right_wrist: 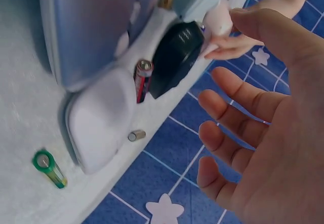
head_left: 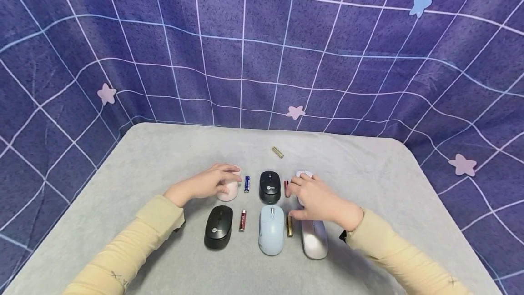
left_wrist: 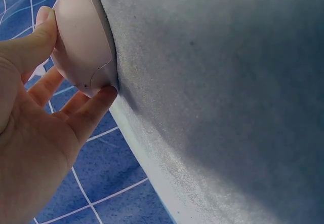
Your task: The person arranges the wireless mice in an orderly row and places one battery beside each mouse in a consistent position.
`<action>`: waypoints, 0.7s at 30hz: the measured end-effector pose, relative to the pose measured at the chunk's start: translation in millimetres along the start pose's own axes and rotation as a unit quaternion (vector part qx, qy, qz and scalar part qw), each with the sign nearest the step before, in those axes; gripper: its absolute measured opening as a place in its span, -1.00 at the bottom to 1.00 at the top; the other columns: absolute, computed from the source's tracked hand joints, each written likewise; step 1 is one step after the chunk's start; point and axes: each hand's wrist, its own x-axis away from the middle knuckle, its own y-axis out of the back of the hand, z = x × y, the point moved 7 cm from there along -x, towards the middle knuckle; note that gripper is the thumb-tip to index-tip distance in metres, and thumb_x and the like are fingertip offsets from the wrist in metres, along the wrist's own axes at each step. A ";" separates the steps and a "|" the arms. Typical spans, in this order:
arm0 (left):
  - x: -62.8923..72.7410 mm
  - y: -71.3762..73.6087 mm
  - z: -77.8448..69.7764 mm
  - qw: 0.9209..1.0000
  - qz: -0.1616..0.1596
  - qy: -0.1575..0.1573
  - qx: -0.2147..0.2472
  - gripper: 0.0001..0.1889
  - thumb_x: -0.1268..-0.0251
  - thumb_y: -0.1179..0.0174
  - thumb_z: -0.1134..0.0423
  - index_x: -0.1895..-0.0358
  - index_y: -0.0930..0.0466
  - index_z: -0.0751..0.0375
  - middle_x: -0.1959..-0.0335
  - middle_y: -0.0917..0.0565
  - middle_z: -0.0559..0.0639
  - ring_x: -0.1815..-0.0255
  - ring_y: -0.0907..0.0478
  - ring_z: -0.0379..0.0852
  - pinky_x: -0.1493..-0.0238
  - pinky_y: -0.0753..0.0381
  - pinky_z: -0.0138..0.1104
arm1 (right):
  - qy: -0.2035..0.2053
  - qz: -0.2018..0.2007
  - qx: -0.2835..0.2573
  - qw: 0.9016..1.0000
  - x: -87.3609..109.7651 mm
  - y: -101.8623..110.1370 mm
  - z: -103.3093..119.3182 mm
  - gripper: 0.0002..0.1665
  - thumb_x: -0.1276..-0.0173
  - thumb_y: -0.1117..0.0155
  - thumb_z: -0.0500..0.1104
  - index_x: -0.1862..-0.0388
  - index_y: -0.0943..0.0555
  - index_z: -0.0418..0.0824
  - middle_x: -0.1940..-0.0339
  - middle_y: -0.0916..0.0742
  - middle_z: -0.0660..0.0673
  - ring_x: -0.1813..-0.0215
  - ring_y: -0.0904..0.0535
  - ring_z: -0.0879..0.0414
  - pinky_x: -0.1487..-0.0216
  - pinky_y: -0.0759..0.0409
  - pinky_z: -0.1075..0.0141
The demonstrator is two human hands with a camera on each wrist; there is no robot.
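My left hand [head_left: 206, 182] holds a pale pink computer mouse [head_left: 232, 190] on the table. In the left wrist view, thumb and fingers grip the sides of this pink mouse [left_wrist: 83, 36]. Over a white mouse [head_left: 304, 174] hovers my right hand [head_left: 319, 200], its fingers loosely bent and apart from anything in the right wrist view. That hand partly covers the white mouse and a silver mouse [head_left: 315, 242] nearer me. Close to its fingertips lie a red battery [head_left: 286, 189] and a gold battery [head_left: 289, 227]. A green-ended battery [right_wrist: 49, 169] beside the white mouse shows in the right wrist view.
Between the hands stand a black mouse [head_left: 269, 186] and a light blue mouse [head_left: 272, 231]. Another black mouse [head_left: 219, 227] sits at front left. A blue battery [head_left: 247, 184], a red-and-silver battery [head_left: 243, 221] and a farther gold-coloured battery [head_left: 277, 152] lie on the grey-covered table [head_left: 172, 149].
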 end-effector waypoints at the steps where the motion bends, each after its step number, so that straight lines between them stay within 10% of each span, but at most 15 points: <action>1: 0.0 0.1 0.1 1.000 0.000 -0.001 0.000 -0.55 -0.05 -0.29 0.30 -0.10 -0.59 0.12 -0.30 -0.41 0.17 -0.32 -0.25 0.25 -0.30 -0.25 0.12 | 0.000 -0.003 0.002 1.000 -1.2 1.8 -1.1 -0.51 0.06 -0.42 0.21 0.22 -0.58 -0.03 0.21 -0.59 0.05 0.12 -0.48 0.09 0.20 -0.45 0.18; 21: 0.0 0.2 -0.3 1.000 0.004 0.004 -0.001 -0.56 -0.06 -0.28 0.29 -0.11 -0.59 0.12 -0.31 -0.40 0.17 -0.32 -0.25 0.25 -0.31 -0.24 0.12 | -0.025 -0.022 0.021 0.999 -37.6 24.0 -37.1 -0.54 0.03 -0.43 0.09 0.17 -0.55 -0.04 0.18 -0.60 0.01 0.07 -0.49 -0.01 0.24 -0.42 0.13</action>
